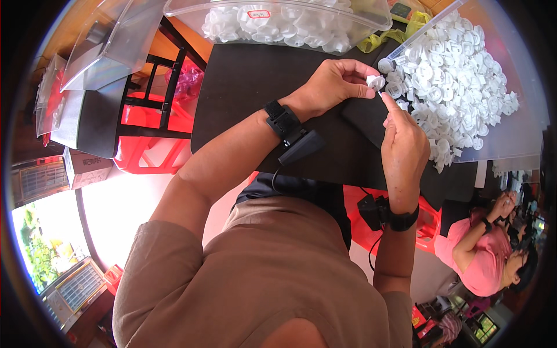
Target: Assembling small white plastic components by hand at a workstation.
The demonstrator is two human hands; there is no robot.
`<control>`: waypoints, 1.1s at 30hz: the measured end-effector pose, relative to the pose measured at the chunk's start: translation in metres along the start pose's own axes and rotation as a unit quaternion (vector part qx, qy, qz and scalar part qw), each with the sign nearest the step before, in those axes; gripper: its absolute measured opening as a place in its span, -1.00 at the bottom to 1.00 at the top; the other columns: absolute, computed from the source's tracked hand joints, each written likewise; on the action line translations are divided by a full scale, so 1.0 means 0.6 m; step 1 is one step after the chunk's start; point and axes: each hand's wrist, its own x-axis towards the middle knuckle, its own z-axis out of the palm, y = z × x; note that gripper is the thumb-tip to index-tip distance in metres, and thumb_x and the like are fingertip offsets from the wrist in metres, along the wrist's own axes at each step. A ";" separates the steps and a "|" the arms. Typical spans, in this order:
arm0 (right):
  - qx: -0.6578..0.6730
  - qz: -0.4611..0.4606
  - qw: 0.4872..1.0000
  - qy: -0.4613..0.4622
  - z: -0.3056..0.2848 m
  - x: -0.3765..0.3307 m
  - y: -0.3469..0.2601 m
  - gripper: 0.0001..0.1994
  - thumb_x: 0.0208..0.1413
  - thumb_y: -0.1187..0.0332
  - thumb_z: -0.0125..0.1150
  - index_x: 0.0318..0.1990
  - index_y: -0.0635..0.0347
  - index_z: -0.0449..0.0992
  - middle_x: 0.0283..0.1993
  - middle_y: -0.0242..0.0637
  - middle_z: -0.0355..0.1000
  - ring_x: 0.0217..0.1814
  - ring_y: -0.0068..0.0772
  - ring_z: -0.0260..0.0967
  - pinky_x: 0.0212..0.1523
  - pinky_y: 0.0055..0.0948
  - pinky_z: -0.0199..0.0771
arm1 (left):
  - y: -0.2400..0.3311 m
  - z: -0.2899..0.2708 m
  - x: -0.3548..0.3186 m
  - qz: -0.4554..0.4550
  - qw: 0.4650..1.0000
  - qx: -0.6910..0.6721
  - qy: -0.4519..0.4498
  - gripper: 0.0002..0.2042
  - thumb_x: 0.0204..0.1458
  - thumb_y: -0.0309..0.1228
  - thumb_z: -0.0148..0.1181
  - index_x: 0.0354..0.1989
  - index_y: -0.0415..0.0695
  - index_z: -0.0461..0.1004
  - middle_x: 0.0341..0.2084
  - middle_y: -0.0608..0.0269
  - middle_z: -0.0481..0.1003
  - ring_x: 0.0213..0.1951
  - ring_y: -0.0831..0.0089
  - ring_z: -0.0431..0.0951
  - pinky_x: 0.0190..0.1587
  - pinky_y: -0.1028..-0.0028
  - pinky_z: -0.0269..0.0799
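Observation:
Above the black table (243, 93), my left hand (328, 87) pinches a small white plastic part (376, 82) between thumb and fingers. My right hand (404, 142) is close by on its right, with the index fingertip up against the part's lower side. A thin white sliver shows at that fingertip; whether it belongs to the part or is a separate piece I cannot tell. The other right fingers are curled in, and what they hold is hidden. Just right of both hands lies a big heap of similar white plastic parts (452, 81), many of them round.
The heap spills from a tipped clear plastic tub (513, 142). Another clear tub (371, 22) of translucent white pieces stands at the table's far side, near a yellow-green bag (374, 42). Red stools (136, 153) stand left. A co-worker in pink (478, 261) sits at the right.

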 end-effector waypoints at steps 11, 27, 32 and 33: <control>-0.009 -0.001 1.000 -0.009 -0.002 0.003 -0.003 -0.65 0.10 0.53 0.08 0.04 0.01 0.52 -0.22 -0.22 0.54 -0.27 -0.08 0.51 -0.30 -0.19 0.49 | -0.001 0.000 -0.001 -0.001 1.000 0.015 0.003 -0.68 -0.01 -0.66 0.29 -0.04 -0.29 0.50 -0.18 0.20 0.57 -0.13 0.53 0.55 0.03 0.52 0.48; -0.105 -0.038 0.993 -0.040 -0.010 0.010 -0.014 -0.66 0.05 0.54 0.04 0.00 0.08 0.53 -0.34 -0.21 0.50 -0.35 -0.08 0.51 -0.34 -0.17 0.50 | 0.000 0.002 -0.007 0.009 0.991 0.135 0.011 -0.72 0.00 -0.67 0.26 -0.07 -0.24 0.54 -0.28 0.26 0.58 -0.24 0.62 0.55 -0.11 0.61 0.50; -0.128 -0.045 0.990 -0.050 -0.005 0.013 -0.017 -0.68 0.05 0.52 0.05 -0.02 0.10 0.53 -0.37 -0.21 0.49 -0.37 -0.11 0.52 -0.37 -0.19 0.51 | -0.002 0.002 -0.007 0.006 0.987 0.157 0.013 -0.71 -0.02 -0.64 0.29 -0.07 -0.24 0.54 -0.32 0.28 0.58 -0.26 0.64 0.55 -0.14 0.62 0.49; -0.133 -0.044 0.989 -0.056 -0.006 0.014 -0.017 -0.68 0.06 0.52 0.04 -0.02 0.11 0.53 -0.36 -0.21 0.49 -0.37 -0.11 0.52 -0.37 -0.20 0.50 | -0.003 0.002 -0.006 0.007 0.987 0.157 0.013 -0.71 -0.02 -0.64 0.29 -0.07 -0.24 0.54 -0.32 0.28 0.58 -0.26 0.64 0.55 -0.14 0.62 0.49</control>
